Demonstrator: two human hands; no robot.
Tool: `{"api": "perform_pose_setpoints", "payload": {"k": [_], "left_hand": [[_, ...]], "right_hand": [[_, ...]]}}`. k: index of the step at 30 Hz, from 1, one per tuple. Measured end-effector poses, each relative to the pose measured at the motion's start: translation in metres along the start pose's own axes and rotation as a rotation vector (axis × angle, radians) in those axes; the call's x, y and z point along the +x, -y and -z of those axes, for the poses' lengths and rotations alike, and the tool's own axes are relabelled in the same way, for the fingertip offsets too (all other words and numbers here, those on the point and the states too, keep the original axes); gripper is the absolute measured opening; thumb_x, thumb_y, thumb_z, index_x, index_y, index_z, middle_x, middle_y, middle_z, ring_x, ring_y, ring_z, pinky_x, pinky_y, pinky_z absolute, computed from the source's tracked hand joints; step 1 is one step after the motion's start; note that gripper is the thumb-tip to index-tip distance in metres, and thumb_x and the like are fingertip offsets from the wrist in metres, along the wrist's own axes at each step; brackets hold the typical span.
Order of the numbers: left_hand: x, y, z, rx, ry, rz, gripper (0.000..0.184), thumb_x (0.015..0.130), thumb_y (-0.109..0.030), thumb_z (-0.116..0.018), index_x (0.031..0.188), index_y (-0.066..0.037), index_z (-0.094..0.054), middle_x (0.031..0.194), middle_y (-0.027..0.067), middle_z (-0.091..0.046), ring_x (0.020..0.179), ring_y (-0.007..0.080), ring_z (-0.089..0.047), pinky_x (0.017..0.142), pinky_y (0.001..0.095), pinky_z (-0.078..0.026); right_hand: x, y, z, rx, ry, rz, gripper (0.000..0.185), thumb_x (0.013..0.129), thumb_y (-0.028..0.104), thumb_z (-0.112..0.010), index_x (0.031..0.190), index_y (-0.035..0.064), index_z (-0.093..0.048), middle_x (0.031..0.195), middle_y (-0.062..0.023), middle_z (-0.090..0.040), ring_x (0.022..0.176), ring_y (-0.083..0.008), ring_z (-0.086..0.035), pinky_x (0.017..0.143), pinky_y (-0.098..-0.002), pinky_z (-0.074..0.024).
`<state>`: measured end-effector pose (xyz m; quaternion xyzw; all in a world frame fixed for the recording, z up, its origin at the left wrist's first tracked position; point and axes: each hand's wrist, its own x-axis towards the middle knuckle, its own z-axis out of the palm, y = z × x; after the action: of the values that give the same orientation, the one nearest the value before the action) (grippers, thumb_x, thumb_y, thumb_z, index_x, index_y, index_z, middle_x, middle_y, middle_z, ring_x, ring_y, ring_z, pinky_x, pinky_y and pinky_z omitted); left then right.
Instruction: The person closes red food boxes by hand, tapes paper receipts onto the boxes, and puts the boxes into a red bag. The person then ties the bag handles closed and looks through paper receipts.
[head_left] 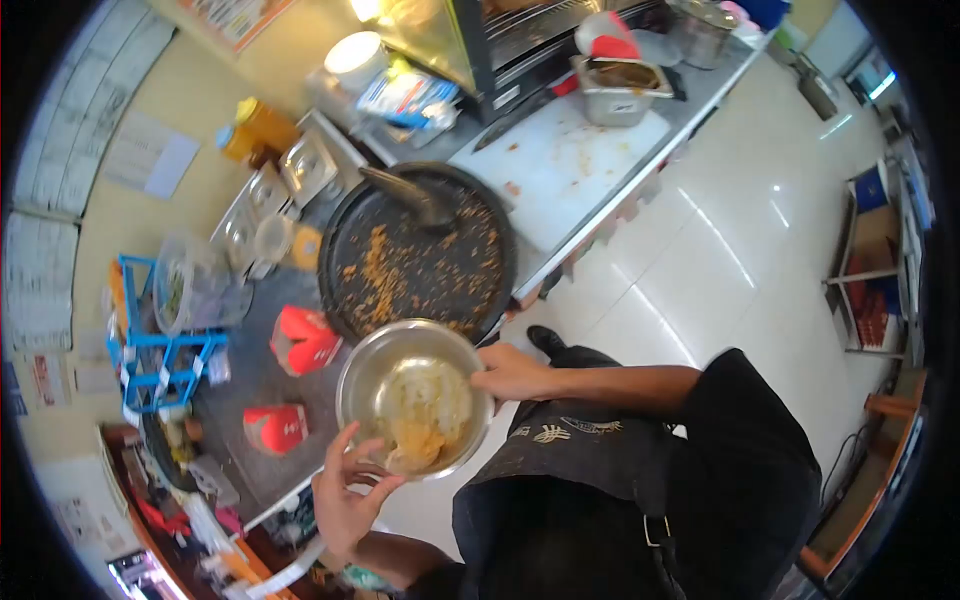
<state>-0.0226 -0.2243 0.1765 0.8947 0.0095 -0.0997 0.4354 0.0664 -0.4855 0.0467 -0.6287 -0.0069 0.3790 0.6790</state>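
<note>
My right hand (512,373) holds the right rim of a round metal bowl (368,362), its fingers closed on the edge. Inside the bowl, orange and pale food (420,440) lies toward the near side, with a smeared, wet-looking layer around it. My left hand (345,490) is at the bowl's lower left edge, fingers spread and thumb apart, with fingertips beside the food; whether they touch it is unclear. Just beyond the bowl is a large round black pan (420,285) with scattered brown and orange crumbs and a dark scoop-like tool (415,200).
Two red cartons (303,340) (275,428) stand on the dark counter. A blue rack (165,345) and a clear tub (190,285) are at left. Beyond the pan lie a white cutting board (560,165) and a metal container (620,105). Tiled floor stretches to the right.
</note>
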Motion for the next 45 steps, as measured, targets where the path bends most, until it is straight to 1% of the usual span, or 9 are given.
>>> {"api": "perform_pose_setpoints", "payload": {"k": [13, 20, 24, 27, 30, 35, 40, 42, 45], "left_hand": [[0.188, -0.137, -0.237, -0.143, -0.167, -0.295, 0.058, 0.073, -0.004, -0.079, 0.125, 0.0, -0.055, 0.109, 0.014, -0.069, 0.098, 0.019, -0.065, 0.089, 0.0329, -0.049], [0.234, -0.175, -0.302, -0.043, -0.38, -0.105, 0.056, 0.075, -0.011, -0.078, 0.125, -0.001, -0.055, 0.118, 0.0155, -0.065, 0.107, 0.0247, -0.061, 0.089, 0.036, -0.047], [0.234, -0.1, -0.331, 0.054, -0.596, 0.08, 0.055, 0.077, -0.014, -0.076, 0.125, 0.0, -0.055, 0.12, 0.0156, -0.064, 0.108, 0.0261, -0.06, 0.088, 0.0399, -0.048], [0.207, -0.048, -0.368, 0.311, -0.803, 0.248, 0.053, 0.079, -0.019, -0.075, 0.125, 0.001, -0.056, 0.119, 0.0181, -0.063, 0.109, 0.029, -0.059, 0.091, 0.0398, -0.048], [0.16, -0.009, -0.382, 0.649, -0.859, 0.343, 0.051, 0.081, -0.022, -0.073, 0.123, 0.002, -0.057, 0.114, 0.0207, -0.063, 0.11, 0.0318, -0.06, 0.094, 0.0396, -0.047], [0.07, 0.028, -0.399, 0.62, -0.902, 0.615, 0.051, 0.079, -0.028, -0.074, 0.12, -0.001, -0.06, 0.111, 0.0199, -0.064, 0.108, 0.0326, -0.06, 0.094, 0.0412, -0.047], [-0.098, 0.086, -0.479, 0.222, -0.927, 1.112, 0.052, 0.077, -0.034, -0.076, 0.118, -0.005, -0.064, 0.108, 0.0191, -0.065, 0.105, 0.0334, -0.061, 0.095, 0.0428, -0.047], [-0.135, 0.094, -0.502, 0.22, -0.375, 1.504, 0.063, 0.078, -0.061, -0.064, 0.107, -0.005, -0.07, 0.104, 0.0191, -0.068, 0.106, 0.0314, -0.063, 0.095, 0.0441, -0.047], [-0.16, 0.094, -0.526, 0.087, -0.502, 1.529, 0.083, 0.07, -0.068, -0.067, 0.117, 0.001, -0.065, 0.123, 0.022, -0.062, 0.118, 0.0358, -0.057, 0.103, 0.0422, -0.044]], "right_hand": [[0.025, -0.067, 0.335, -0.449, -0.461, 0.248, 0.044, 0.091, 0.034, -0.059, 0.1, -0.0083, -0.066, 0.076, -0.0151, -0.069, 0.067, -0.0227, -0.069, 0.06, -0.0343, -0.0584], [-0.057, 0.067, 0.486, -0.559, -0.167, 0.38, 0.054, 0.092, 0.05, -0.056, 0.092, -0.0022, -0.07, 0.075, -0.0093, -0.071, 0.061, -0.0169, -0.067, 0.062, -0.0309, -0.0546], [-0.097, 0.211, 0.631, -0.154, -0.334, 0.702, 0.025, 0.089, 0.007, -0.049, 0.112, 0.0004, -0.056, 0.1, -0.0146, -0.065, 0.079, -0.0205, -0.068, 0.063, -0.0348, -0.0549], [-0.071, 0.343, 0.778, -0.814, -1.111, 1.09, 0.029, 0.085, 0.003, -0.05, 0.114, 0.0006, -0.052, 0.11, -0.0204, -0.062, 0.112, -0.0299, -0.059, 0.093, -0.0396, -0.0455], [-0.11, 0.47, 0.805, -0.193, -1.33, 1.345, 0.04, 0.082, 0.024, -0.068, 0.112, 0.0008, -0.054, 0.106, -0.0162, -0.064, 0.1, -0.027, -0.062, 0.086, -0.0357, -0.0482], [-0.069, 0.57, 0.848, -0.071, -1.449, 1.038, 0.085, 0.079, 0.056, -0.065, 0.132, -0.0062, -0.044, 0.135, -0.0273, -0.051, 0.129, -0.0385, -0.047, 0.108, -0.0399, -0.0341], [-0.04, 0.574, 0.878, -0.859, -1.648, 0.853, 0.041, 0.077, 0.027, -0.068, 0.106, -0.0013, -0.068, 0.109, -0.0217, -0.066, 0.099, -0.0334, -0.065, 0.083, -0.0437, -0.0531], [-0.013, 0.55, 0.846, -0.08, -1.379, 1.26, 0.039, 0.075, 0.022, -0.069, 0.107, 0.0, -0.067, 0.109, -0.0206, -0.065, 0.098, -0.0342, -0.064, 0.08, -0.0433, -0.0566], [-0.006, 0.493, 0.713, 0.739, -0.856, 1.667, 0.039, 0.073, 0.015, -0.07, 0.11, 0.002, -0.067, 0.108, -0.019, -0.063, 0.095, -0.0355, -0.063, 0.075, -0.0427, -0.0619]]}}
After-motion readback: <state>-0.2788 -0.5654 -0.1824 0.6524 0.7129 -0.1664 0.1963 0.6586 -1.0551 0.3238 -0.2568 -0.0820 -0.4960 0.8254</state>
